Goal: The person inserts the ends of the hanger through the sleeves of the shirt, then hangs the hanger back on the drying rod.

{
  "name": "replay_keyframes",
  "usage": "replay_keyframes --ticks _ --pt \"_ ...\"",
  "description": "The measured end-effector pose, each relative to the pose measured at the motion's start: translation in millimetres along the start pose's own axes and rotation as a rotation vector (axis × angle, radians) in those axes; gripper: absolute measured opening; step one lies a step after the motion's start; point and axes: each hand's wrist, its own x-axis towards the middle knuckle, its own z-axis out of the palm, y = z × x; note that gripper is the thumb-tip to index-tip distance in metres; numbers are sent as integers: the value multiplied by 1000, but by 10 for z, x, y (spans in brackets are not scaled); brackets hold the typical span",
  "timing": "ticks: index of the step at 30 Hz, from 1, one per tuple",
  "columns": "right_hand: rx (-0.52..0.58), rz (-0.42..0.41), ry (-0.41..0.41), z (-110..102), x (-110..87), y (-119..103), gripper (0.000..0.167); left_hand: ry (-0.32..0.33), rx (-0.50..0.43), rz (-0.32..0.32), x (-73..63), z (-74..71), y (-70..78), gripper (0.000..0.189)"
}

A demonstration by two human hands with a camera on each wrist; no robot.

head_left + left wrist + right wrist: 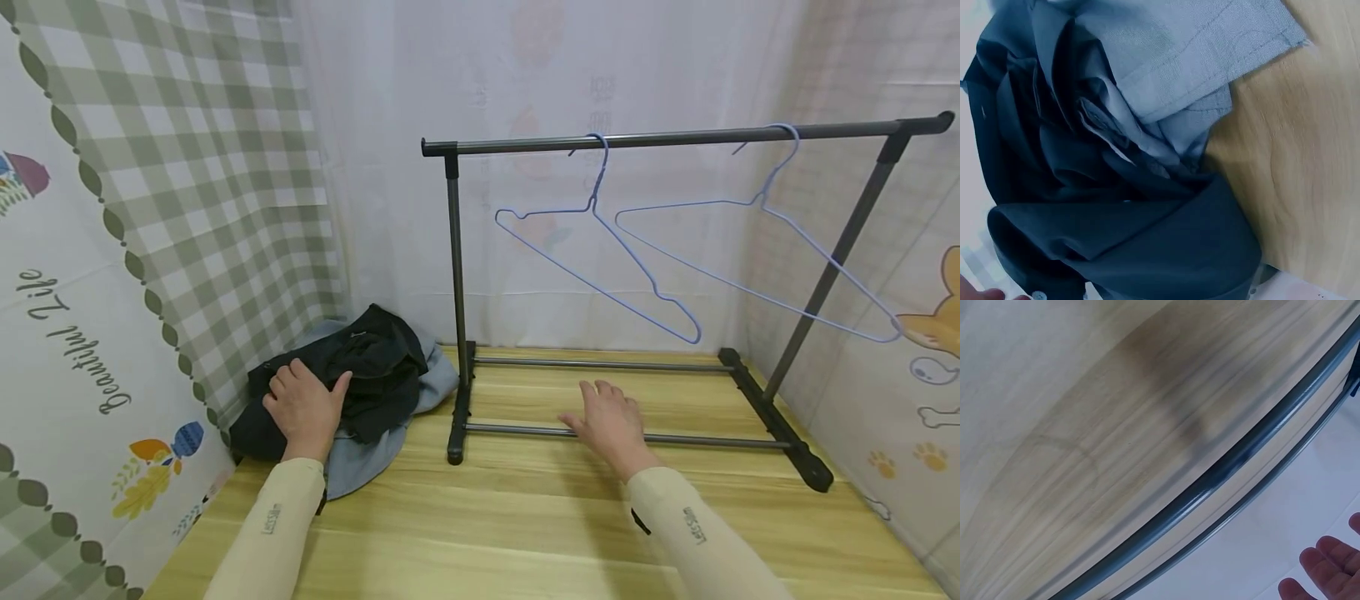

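A rumpled black garment (375, 358) lies on a grey-blue garment (375, 462) at the left of the table. My left hand (307, 408) is over the near left part of the black cloth, thumb apart from the fingers; whether it touches cannot be told. In the left wrist view the black garment (1129, 250) shows a small button, and only fingertips (988, 294) appear in the corner. My right hand (611, 425) holds nothing, its fingers spread above the front lower bar (712, 441) of a clothes rack. Fingers (1329, 562) also show loosely extended in the right wrist view.
The black metal rack (517, 147) stands on the wooden table (465, 533). Two blue hangers, a left one (585, 287) and a right one (750, 290), hang from its top rail. A checked curtain (247, 167) borders the left, pale sheets (390, 208) the back and right.
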Motion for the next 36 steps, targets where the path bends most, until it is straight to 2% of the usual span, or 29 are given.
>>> replay_keyframes --ticks 5,11,14,19,28,33,36 --pt "-6 -14 -12 13 53 -97 73 -100 14 -98 0 -5 -29 93" --pt "-1 -37 -8 27 96 -211 71 -226 39 -234 4 56 -74 105" --pt "-6 -52 -3 43 109 -273 70 -280 51 -265 28 77 -96 105" --pt "-13 -74 -5 55 111 -375 69 -313 47 -233 97 89 -94 92" --pt "-41 -96 -8 82 85 -442 69 -320 49 -143 216 153 -74 62" --pt "-62 -113 10 88 71 -445 67 -329 55 -130 267 175 -83 44" --pt "-65 -117 9 85 61 -440 68 -308 45 -125 291 167 -84 37"
